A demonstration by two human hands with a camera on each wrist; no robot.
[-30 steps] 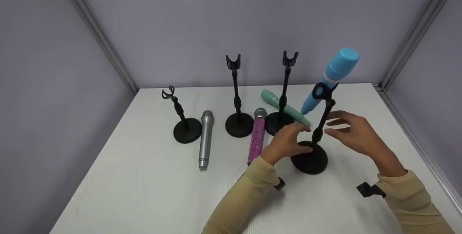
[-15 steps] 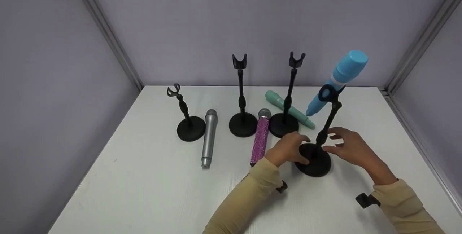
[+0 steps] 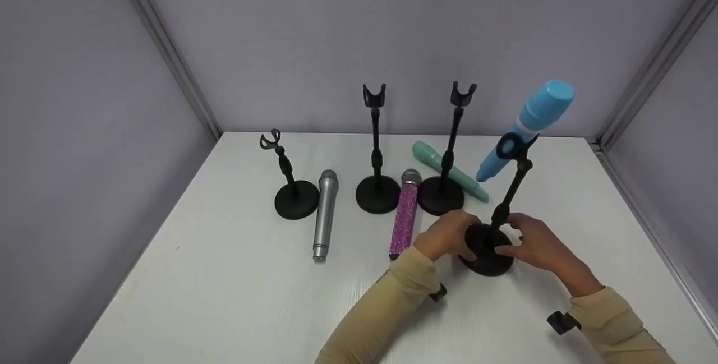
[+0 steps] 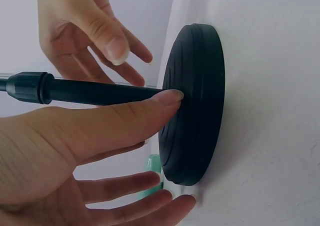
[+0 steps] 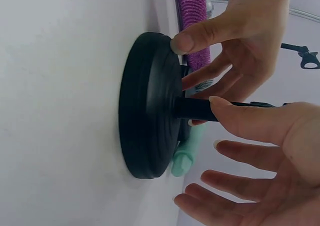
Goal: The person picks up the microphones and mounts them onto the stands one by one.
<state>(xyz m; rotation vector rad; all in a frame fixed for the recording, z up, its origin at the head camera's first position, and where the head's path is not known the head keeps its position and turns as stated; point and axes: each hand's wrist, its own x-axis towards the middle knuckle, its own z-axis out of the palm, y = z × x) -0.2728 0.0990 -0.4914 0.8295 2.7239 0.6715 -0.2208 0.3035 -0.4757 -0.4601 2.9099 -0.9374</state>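
Note:
A black microphone stand stands at the right of the white table, its pole leaning right. A light blue microphone sits tilted in its clip. My left hand holds the left side of the round base, thumb on top and fingers about the rim, as the left wrist view of the base shows. My right hand is at the base's right side with fingers spread; its thumb is close to the pole, and whether it touches cannot be told.
Two tall stands and one short stand have bare clips. A silver microphone, a pink glitter microphone and a green microphone lie on the table. Grey panels enclose it.
My right hand has come down from beside the pole to the base. The left hand has lowered slightly along the base's left side. The head view has shifted a little.

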